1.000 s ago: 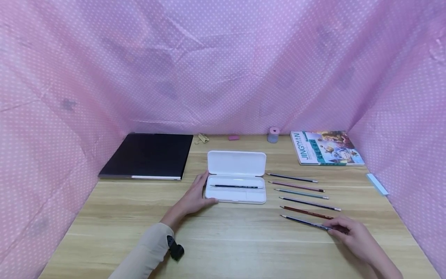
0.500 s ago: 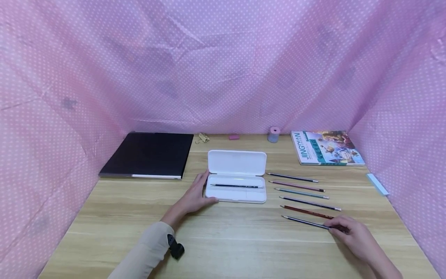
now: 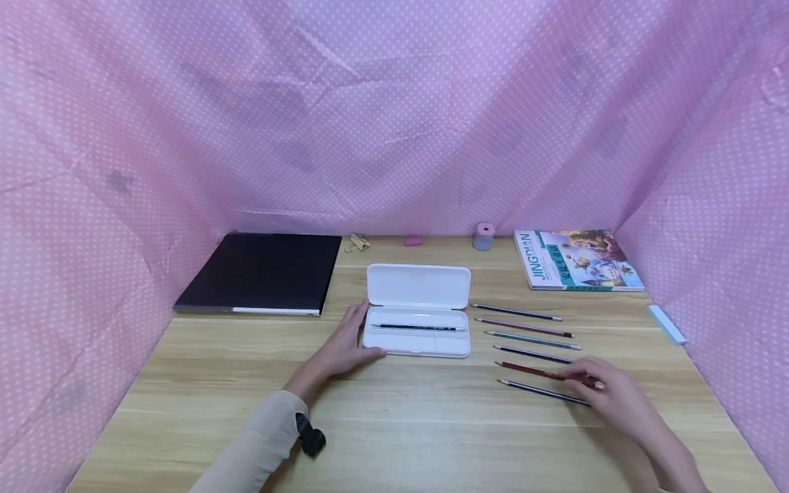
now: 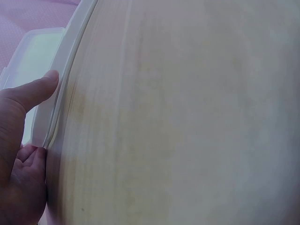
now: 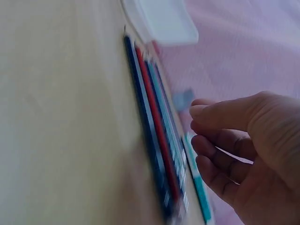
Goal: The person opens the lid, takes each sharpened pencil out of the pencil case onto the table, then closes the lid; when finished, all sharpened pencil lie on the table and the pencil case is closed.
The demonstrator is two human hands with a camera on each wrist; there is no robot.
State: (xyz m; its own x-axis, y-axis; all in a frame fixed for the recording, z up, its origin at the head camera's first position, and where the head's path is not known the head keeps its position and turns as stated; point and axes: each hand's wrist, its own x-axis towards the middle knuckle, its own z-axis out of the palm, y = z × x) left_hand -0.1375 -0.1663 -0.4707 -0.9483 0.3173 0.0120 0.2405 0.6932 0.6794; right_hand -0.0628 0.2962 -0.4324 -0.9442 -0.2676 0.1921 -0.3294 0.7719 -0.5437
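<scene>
A white pencil case point(image 3: 446, 346) lies with its lid raised, and one dark pencil point(image 3: 419, 328) rests inside. My left hand point(image 3: 345, 348) holds the case's left end, thumb at the front wall point(image 4: 47, 112) and fingers around the side. Several pencils lie in a slanted row to the right, among them a red pencil point(image 3: 524, 369) and a dark pencil point(image 3: 539, 391) nearest me. Over the right ends of these two hovers my right hand point(image 3: 616, 394). In the right wrist view its fingers point(image 5: 220, 115) are loosely bent, with nothing seen between them.
A black flat folder point(image 3: 265, 274) lies at the back left. Along the back stand a gold binder clip point(image 3: 357, 243), a pink eraser point(image 3: 414, 241) and a small pink-and-blue sharpener-like cylinder point(image 3: 483, 237). A book point(image 3: 579, 260) and a light blue strip point(image 3: 666, 324) lie right.
My right hand has let go of the nearest dark pencil and moved up and slightly left, over the red pencil. The left hand and the pencil case have stayed in place.
</scene>
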